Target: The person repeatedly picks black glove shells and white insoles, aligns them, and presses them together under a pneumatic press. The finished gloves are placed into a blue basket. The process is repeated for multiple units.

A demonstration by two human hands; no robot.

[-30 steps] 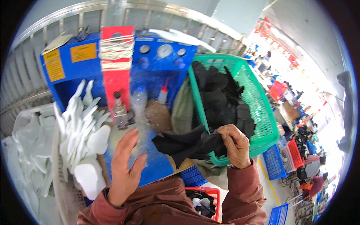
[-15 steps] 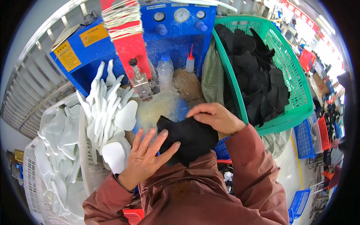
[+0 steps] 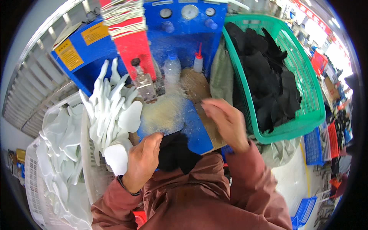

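"Black cloth piece (image 3: 178, 153): where do we have it?"

"Over the near edge of the blue board (image 3: 199, 140), just right of our left hand (image 3: 143, 163), which is nearer and meets its left side. Our right hand (image 3: 228, 124) is apart from it, farther right and forward."

"How are our fingers?"

"Left ones pressed together, any pinch hidden; right ones too blurred to tell."

"Its long axis?"

"Seemingly from board toward us, one corner pointing at us, another rightward; our left hand covers part."
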